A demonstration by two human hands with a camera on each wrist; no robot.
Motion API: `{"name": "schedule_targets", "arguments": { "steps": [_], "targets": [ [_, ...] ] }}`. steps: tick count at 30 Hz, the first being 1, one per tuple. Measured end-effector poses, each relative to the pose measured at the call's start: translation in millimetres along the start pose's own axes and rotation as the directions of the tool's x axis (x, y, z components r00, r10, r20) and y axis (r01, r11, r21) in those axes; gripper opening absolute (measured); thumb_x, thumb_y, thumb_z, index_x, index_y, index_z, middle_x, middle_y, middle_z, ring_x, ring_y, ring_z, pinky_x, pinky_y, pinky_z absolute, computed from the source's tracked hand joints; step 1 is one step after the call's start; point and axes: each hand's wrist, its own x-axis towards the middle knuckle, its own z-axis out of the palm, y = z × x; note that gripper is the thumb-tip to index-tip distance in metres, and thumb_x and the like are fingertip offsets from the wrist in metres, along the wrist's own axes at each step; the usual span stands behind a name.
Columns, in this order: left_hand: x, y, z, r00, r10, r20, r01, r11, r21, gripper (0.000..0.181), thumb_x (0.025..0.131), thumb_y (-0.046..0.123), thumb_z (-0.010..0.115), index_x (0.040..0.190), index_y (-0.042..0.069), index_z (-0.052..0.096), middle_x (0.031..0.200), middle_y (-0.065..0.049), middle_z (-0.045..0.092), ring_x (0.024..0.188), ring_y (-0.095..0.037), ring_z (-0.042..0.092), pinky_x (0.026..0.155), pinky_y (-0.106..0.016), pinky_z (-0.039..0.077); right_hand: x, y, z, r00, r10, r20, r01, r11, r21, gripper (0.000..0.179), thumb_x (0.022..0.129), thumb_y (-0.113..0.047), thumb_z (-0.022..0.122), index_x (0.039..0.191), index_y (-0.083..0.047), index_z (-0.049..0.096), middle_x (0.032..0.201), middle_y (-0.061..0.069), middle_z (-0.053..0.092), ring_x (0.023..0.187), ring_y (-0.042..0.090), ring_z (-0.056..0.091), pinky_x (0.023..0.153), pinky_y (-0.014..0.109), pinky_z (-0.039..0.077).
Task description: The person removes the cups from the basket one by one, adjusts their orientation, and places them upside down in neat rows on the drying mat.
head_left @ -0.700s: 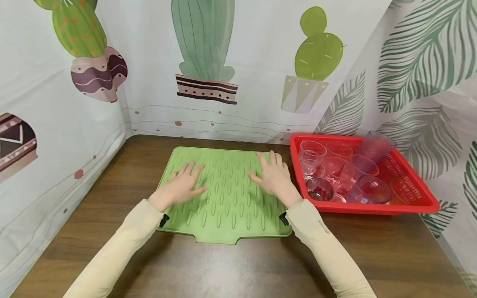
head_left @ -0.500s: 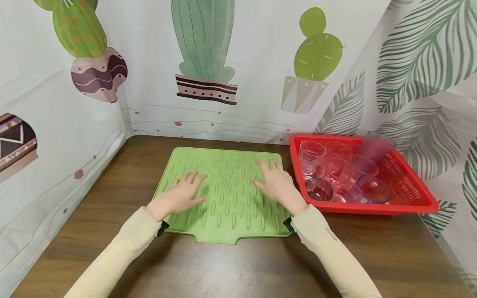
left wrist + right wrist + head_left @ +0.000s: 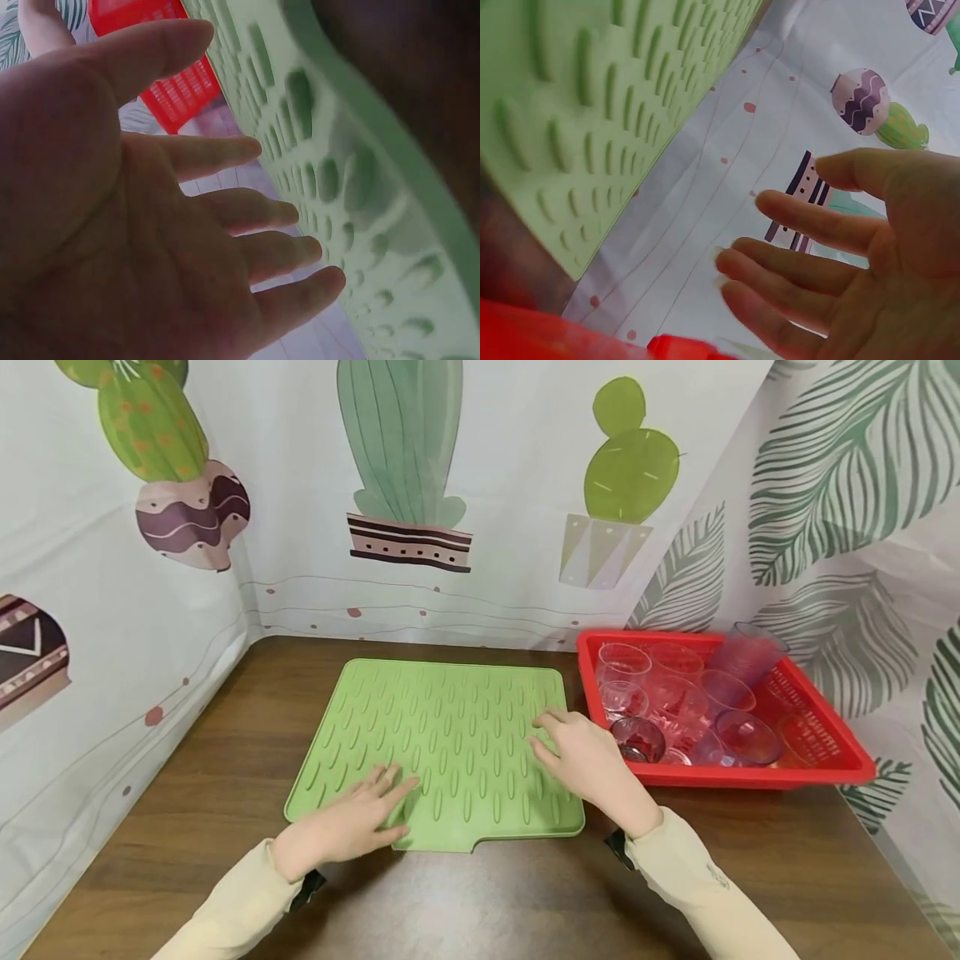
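Note:
A green ridged drying mat (image 3: 450, 735) lies flat on the wooden table. Over its front left part hovers my left hand (image 3: 348, 822), fingers spread and holding nothing; the left wrist view shows the open palm (image 3: 127, 225) above the mat's edge (image 3: 390, 142). My right hand (image 3: 592, 764) is over the mat's right edge, close to the red basket (image 3: 757, 777). Its fingers are loosely bent and hold nothing, as the right wrist view shows the bare palm (image 3: 900, 285) apart from the mat (image 3: 615, 97).
Several clear glasses and cups stand in the red basket, among them a dark-tinted glass (image 3: 637, 739) and a leaning stack of purplish cups (image 3: 750, 656). Brown tabletop (image 3: 465, 910) runs in front of the mat. A cloth with cactus prints (image 3: 517, 493) hangs behind.
Both hands have drawn back toward the front of the mat. My left hand has also lowered in view; my right hand has shifted right, its fingers more bent.

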Motion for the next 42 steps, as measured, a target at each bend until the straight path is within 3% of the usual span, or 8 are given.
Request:
{"name": "schedule_targets", "arguments": {
  "steps": [6,12,20,26,30,35,39,42],
  "targets": [
    [-9.7,7.9,8.9,0.999,0.011,0.044,-0.009,0.999,-0.046,0.068,0.097,0.037,0.056,0.152,0.009,0.029,0.157,-0.031,0.014,0.144,-0.053,0.011,0.111,-0.069,0.022,-18.4,11.9,-0.3,0.995,-0.032,-0.096,0.036,0.999,0.039,0.033,0.089,-0.022,0.066,0.119,-0.008,0.066,0.129,0.019,0.061,0.118,0.034,0.059,0.091,0.050,0.054],
    [-19.3,11.7,17.5,0.994,0.012,0.113,0.000,0.995,-0.103,0.068,0.098,0.042,0.054,0.153,0.012,0.028,0.158,-0.029,0.013,0.145,-0.052,0.007,0.111,-0.068,0.021,-35.8,24.4,0.9,0.992,0.013,-0.125,-0.007,0.999,0.052,0.046,0.089,-0.021,0.065,0.130,-0.002,0.057,0.141,0.025,0.050,0.133,0.040,0.046,0.108,0.053,0.041],
    [-27.6,15.0,30.6,0.995,0.020,0.093,-0.010,0.994,-0.113,0.069,0.097,0.044,0.054,0.152,0.010,0.031,0.157,-0.031,0.015,0.145,-0.050,0.011,0.108,-0.071,0.022,-51.3,41.6,-1.8,0.974,0.110,-0.201,-0.103,0.994,0.041,0.041,0.088,-0.020,0.066,0.124,-0.001,0.061,0.129,0.023,0.060,0.121,0.038,0.057,0.092,0.054,0.052],
    [-28.0,14.0,35.2,0.998,0.014,0.054,-0.010,0.997,-0.081,0.069,0.096,0.043,0.056,0.152,0.011,0.032,0.157,-0.030,0.016,0.145,-0.048,0.013,0.109,-0.071,0.021,-58.3,53.7,-12.3,0.956,0.170,-0.239,-0.165,0.985,0.043,0.028,0.088,-0.017,0.066,0.114,-0.006,0.068,0.107,0.017,0.071,0.097,0.035,0.067,0.075,0.054,0.057],
    [-27.4,13.4,37.2,0.999,0.011,0.041,-0.009,0.998,-0.063,0.070,0.096,0.043,0.056,0.152,0.011,0.031,0.157,-0.030,0.017,0.146,-0.047,0.014,0.109,-0.071,0.021,-59.2,65.0,-26.8,0.966,0.172,-0.193,-0.175,0.985,0.002,0.021,0.087,-0.013,0.067,0.107,-0.007,0.070,0.099,0.017,0.073,0.087,0.037,0.069,0.068,0.055,0.056],
    [-29.0,13.5,37.7,0.999,0.023,0.026,-0.022,0.998,-0.056,0.069,0.096,0.043,0.056,0.152,0.011,0.031,0.156,-0.030,0.018,0.146,-0.047,0.015,0.108,-0.071,0.022,-57.2,86.2,-47.7,0.998,0.055,-0.013,-0.055,0.998,-0.028,0.025,0.082,-0.004,0.072,0.106,-0.005,0.071,0.099,0.016,0.073,0.090,0.034,0.070,0.078,0.052,0.057],
    [-30.5,14.0,37.8,1.000,0.029,0.008,-0.029,0.999,-0.042,0.069,0.095,0.043,0.056,0.152,0.011,0.032,0.156,-0.030,0.019,0.145,-0.047,0.016,0.108,-0.071,0.023,-53.5,100.5,-59.4,0.987,-0.064,0.150,0.061,0.998,0.028,0.029,0.076,0.002,0.076,0.104,-0.004,0.073,0.099,0.013,0.073,0.094,0.032,0.070,0.084,0.050,0.056],
    [-30.6,14.5,38.5,1.000,0.026,0.004,-0.026,0.999,-0.037,0.069,0.095,0.042,0.057,0.152,0.011,0.032,0.156,-0.030,0.019,0.146,-0.046,0.016,0.109,-0.070,0.023,-51.9,107.3,-63.4,0.975,-0.112,0.191,0.107,0.994,0.037,0.028,0.074,0.003,0.077,0.101,-0.005,0.074,0.099,0.012,0.074,0.096,0.031,0.070,0.084,0.049,0.055]
  ]
}}
